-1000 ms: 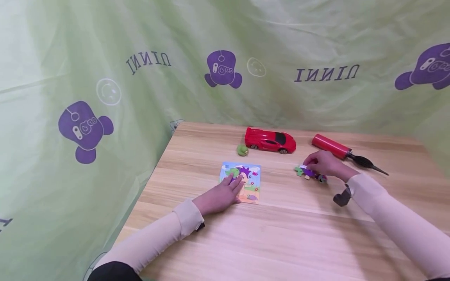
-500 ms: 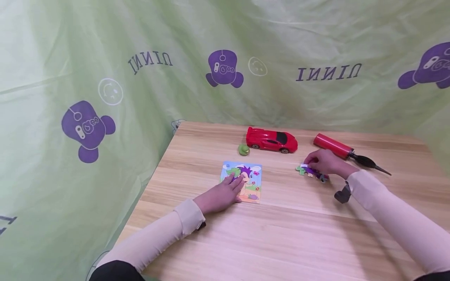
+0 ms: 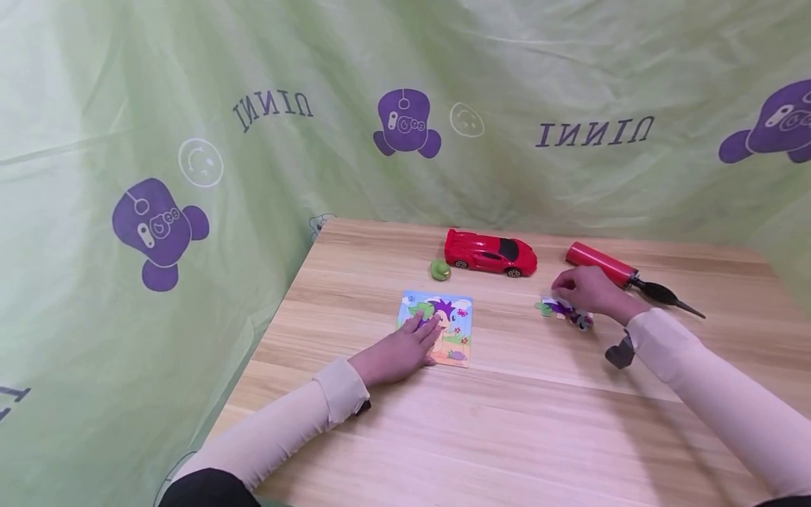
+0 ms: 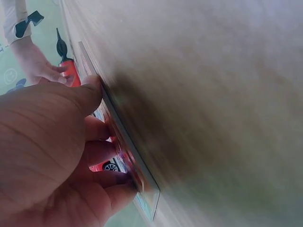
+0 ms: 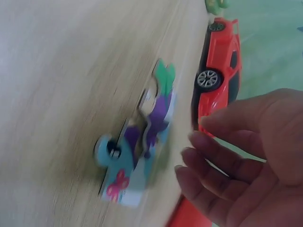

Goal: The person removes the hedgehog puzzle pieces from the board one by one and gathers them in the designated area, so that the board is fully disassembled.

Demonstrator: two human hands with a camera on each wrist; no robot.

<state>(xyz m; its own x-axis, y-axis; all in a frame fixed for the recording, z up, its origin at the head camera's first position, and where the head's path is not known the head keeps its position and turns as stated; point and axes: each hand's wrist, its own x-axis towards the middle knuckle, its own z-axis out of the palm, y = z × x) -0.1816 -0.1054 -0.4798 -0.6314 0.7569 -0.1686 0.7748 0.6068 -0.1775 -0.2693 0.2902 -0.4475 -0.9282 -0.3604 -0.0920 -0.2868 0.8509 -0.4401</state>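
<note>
Fingers (image 3: 428, 328) of the left hand (image 3: 393, 354) lie extended on the puzzle board (image 3: 457, 345), which sits flat on a pale wood-grained table (image 3: 494, 429). Beside the puzzle pieces (image 5: 162, 111), the right hand (image 3: 594, 290) holds nothing, its fingers loosely bent. Creased green fabric (image 3: 507, 77), printed with purple figures (image 3: 404, 120), hangs behind the table and along its left side.

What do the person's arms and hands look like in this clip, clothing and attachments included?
The left sleeve and right sleeve are long and pale beige, with cuffs at the wrists. Black cloth shows at the left one's upper end. A dark attachment hangs below the right cuff; a small dark piece peeks from under the left. Both the left hand and right hand are ungloved.
</note>
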